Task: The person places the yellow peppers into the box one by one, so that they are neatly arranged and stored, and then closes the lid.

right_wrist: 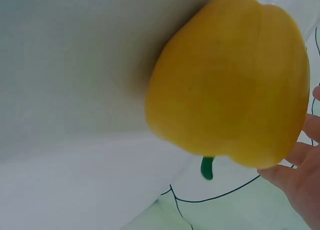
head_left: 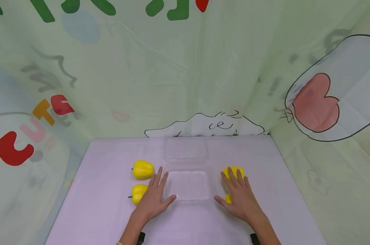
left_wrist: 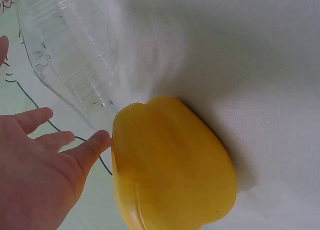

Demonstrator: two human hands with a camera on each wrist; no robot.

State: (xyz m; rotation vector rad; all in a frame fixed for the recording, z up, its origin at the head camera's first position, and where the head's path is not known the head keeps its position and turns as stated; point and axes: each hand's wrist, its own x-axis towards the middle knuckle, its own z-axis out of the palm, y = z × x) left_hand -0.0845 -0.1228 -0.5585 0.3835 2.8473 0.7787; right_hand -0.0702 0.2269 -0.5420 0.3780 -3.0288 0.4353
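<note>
Yellow marks the four peppers, set in pairs on the pale lilac table on either side of a clear plastic box. The box lies unfolded, its lid at twelve o'clock and its base at six. Reckoned from the middle of the box, there is a nine-o'clock pepper, an eight-o'clock pepper, a three-o'clock pepper and a four-o'clock pepper.

The left hand is at eight o'clock, fingers released, straight and spread, partly covering the eight-o'clock pepper. Its own wrist view shows a fingertip meeting a pepper's outline at ten o'clock; whether they touch, I cannot tell.

The right hand is at four o'clock, also released, its fingers spread across the three-o'clock pepper and its palm hiding most of the four-o'clock one. Contact cannot be told here either. In the right wrist view, fingers show past a pepper's edge between four and five o'clock, and a green stem sticks out between six and seven.

Behind the table hangs a pale green curtain, with a printed balloon at two o'clock.
</note>
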